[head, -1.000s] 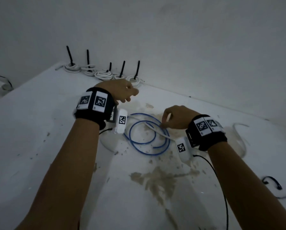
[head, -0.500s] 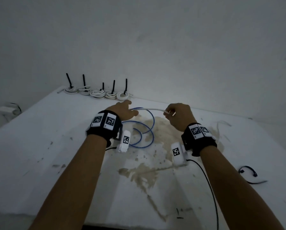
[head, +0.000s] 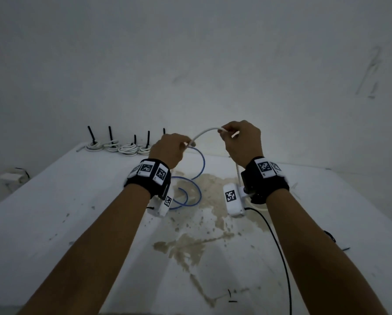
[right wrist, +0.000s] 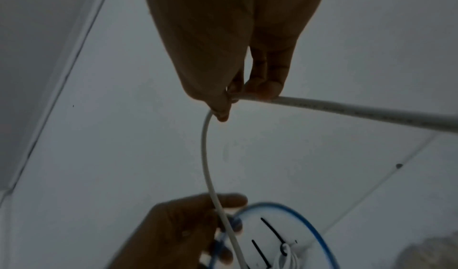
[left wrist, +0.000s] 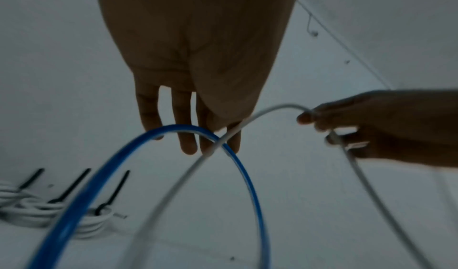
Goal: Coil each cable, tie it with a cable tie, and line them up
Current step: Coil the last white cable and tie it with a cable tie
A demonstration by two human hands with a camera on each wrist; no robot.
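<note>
My left hand [head: 186, 145] is raised above the white table [head: 81, 223], its fingers curled round a blue cable [head: 202, 165] and a white cable [head: 204, 133] where they cross. The blue cable [left wrist: 245, 175] hangs from it in loops down to the table. In an arc, the white cable [left wrist: 275, 107] runs over to my right hand [head: 223, 133], which pinches it between thumb and forefinger. From that hand the white cable [right wrist: 359, 110] drops behind the wrist. Several white coils [head: 113, 147] with upright black ties stand in a row at the back left.
A loose black cable tie [head: 331, 237] lies at the table's right edge. Brown stains [head: 190, 244] mark the middle of the table. A white object [head: 12, 177] sits off the left edge. The wall rises just behind the table.
Both hands have risen from the table, lifting the white cable into an arc between them. The top loop of the blue cable has come up with my left hand.
</note>
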